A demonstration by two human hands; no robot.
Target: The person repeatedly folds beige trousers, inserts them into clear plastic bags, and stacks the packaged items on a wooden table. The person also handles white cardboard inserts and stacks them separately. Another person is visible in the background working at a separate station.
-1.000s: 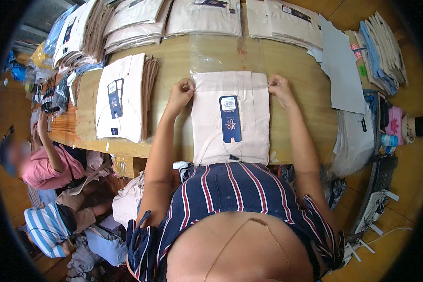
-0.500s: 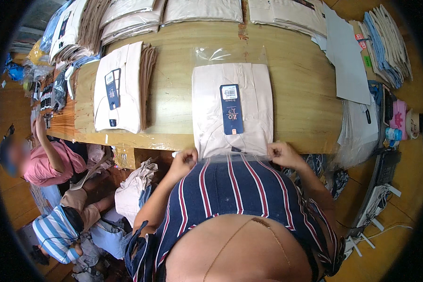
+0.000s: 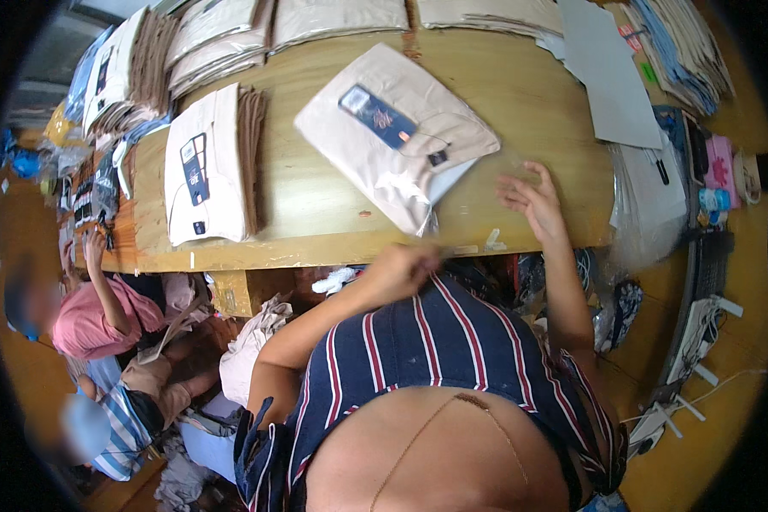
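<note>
A folded beige garment [image 3: 401, 136] in a clear plastic bag lies tilted on the table, with a dark blue tag on its front. Just beyond the table's front edge is my left hand [image 3: 404, 269], its fingers closed and a little blurred. Whether they pinch anything cannot be made out. The bag's clear corner [image 3: 425, 224] lies just above it. My right hand [image 3: 531, 200] is raised at the right of the bag's transparent flap, fingers spread and holding nothing visible.
A stack of tagged beige garments [image 3: 205, 166] stands to the left. More bagged stacks [image 3: 341, 19] line the far edge. White sheets [image 3: 610, 77] and a black pen [image 3: 661, 168] lie at right. Two people, one in a pink shirt [image 3: 102, 316], sit at lower left.
The bagged garment has moved away from my body and turned askew. My left hand has shifted right along the table edge; my right hand has lifted forward and opened.
</note>
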